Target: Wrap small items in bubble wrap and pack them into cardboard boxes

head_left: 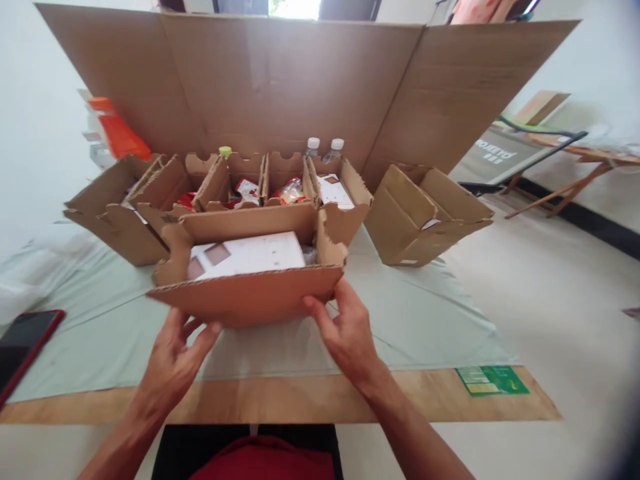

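An open cardboard box (250, 297) sits before me, tilted so its inside faces me. In it lies a white carton (255, 253) with brown square marks, beside something clear and crumpled. My left hand (177, 350) grips the box's lower left side, thumb on the front wall and fingers partly hidden beneath. On the right end, my right hand (345, 327) holds the lower corner, its thumb pressed to the front. Directly behind stands a row of similar cardboard boxes (227, 177), holding red packets (293, 191) and another white carton (335, 191).
A tall cardboard panel (290, 87) stands behind the boxes. Two cardboard boxes (415, 220) stand at right. White-capped bottles (325, 147) and an orange object (120, 133) are behind the row. A phone (25, 350) lies left, a green packet (493, 381) at the right front edge.
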`<state>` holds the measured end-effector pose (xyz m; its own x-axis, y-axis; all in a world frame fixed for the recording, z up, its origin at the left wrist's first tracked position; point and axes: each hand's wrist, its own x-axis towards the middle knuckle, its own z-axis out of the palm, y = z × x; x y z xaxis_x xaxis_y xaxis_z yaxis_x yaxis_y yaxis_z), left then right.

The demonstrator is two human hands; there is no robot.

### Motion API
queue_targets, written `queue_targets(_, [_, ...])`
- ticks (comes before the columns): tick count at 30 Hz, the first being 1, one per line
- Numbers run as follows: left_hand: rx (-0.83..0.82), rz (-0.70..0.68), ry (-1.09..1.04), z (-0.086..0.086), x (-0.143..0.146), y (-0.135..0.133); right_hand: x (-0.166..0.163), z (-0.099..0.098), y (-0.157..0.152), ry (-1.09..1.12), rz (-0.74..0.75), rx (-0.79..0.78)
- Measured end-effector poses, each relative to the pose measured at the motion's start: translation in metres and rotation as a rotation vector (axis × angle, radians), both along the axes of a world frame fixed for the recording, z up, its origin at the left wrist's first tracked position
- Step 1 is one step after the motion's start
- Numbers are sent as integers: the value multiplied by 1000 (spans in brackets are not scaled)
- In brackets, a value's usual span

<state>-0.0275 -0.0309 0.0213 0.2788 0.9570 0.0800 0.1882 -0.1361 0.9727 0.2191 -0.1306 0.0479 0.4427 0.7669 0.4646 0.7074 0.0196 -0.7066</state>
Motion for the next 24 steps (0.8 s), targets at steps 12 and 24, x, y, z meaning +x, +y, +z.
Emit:
queue_targets(12, [108,-9,133,-5,-13,-32,-21,-28,-41,41,-113,-10])
queue_targets(24, [133,-39,127,-43,9,-46,15,-65,-59,139,-109,-74])
